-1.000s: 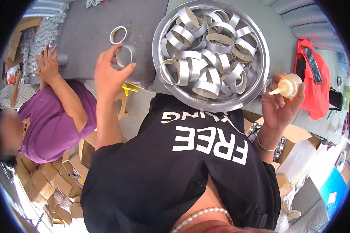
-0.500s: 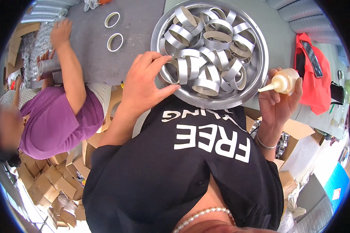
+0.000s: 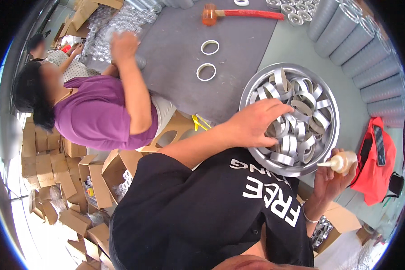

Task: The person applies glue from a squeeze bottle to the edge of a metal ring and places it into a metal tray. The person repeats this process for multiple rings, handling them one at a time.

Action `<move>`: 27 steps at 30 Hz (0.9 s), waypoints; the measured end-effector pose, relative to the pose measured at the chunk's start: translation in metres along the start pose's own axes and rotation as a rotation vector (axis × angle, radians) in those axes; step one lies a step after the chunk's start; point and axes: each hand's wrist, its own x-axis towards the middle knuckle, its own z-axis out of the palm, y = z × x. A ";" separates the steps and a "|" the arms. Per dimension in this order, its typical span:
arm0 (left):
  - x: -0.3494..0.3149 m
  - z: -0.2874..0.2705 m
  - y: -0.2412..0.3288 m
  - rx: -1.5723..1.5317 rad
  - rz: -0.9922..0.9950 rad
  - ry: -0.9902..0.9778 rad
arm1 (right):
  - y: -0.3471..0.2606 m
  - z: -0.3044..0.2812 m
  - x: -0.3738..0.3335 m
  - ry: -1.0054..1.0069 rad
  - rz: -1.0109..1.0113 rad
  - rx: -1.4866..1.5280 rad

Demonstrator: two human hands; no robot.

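From my end I've got the left hand (image 3: 262, 121) over the near-left part of the metal basin (image 3: 334, 128), thumb and fingers spread apart at the rings; can't tell whether it touches one. Right hand (image 3: 329, 183) is closed around a squeeze bottle (image 3: 345, 162), nozzle toward the basin's near-right rim. Basin holds a jumbled heap of silver-grey rings (image 3: 282, 159). It sits on a grey-green table (image 3: 283, 56); left of it I get a dark grey mat (image 3: 175, 58) with two loose rings (image 3: 206, 80) lying apart. Beyond the basin, a mallet (image 3: 243, 13), orange head, red handle, and a cluster of shiny round pieces (image 3: 296, 18). Far right of the basin, ribbed grey stacks (image 3: 353, 42); nearer, a red bag (image 3: 372, 171) with a phone (image 3: 379, 145) on it. Left of the basin past the mat, a co-worker in a purple top (image 3: 101, 110), one arm raised by a pile of clear pieces (image 3: 105, 29). Low left of the basin, open cardboard boxes (image 3: 99, 182), one showing small shiny parts. Below the basin, another box (image 3: 342, 218) with metal parts (image 3: 321, 231).
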 end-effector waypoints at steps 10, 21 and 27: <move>-0.017 0.003 -0.002 -0.008 -0.035 0.034 | -0.010 -0.007 0.000 -0.049 -0.059 -0.028; -0.023 0.009 0.035 -1.394 -0.535 0.027 | 0.014 0.030 -0.018 -0.156 -0.758 -0.653; -0.026 0.017 0.041 -1.534 -0.715 -0.122 | 0.009 0.061 -0.021 -0.769 -1.012 -1.035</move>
